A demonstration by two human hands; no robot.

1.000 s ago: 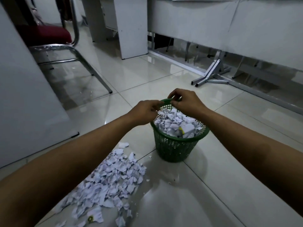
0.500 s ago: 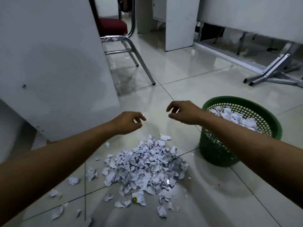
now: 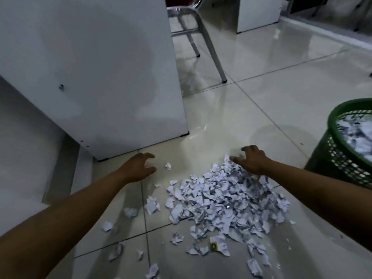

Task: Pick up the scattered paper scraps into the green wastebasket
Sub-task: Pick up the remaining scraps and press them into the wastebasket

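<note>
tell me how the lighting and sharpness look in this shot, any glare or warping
Head view: dim and bluish overall; the glossy floor tiles carry soft glare streaks and reflect the chair legs; wide-angle warping bows the white panel and stretches the forearms at the edges; the paper scraps look slightly soft; the green wastebasket is cropped at right.

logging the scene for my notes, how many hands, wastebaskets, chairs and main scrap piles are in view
Bare hands: 2 (left hand, right hand), both open, no grip on anything
Green plastic mesh wastebasket: 1
Chrome-legged chair: 1
Main pile of torn white paper scraps: 1, with loose strays around it
Total: 5
</note>
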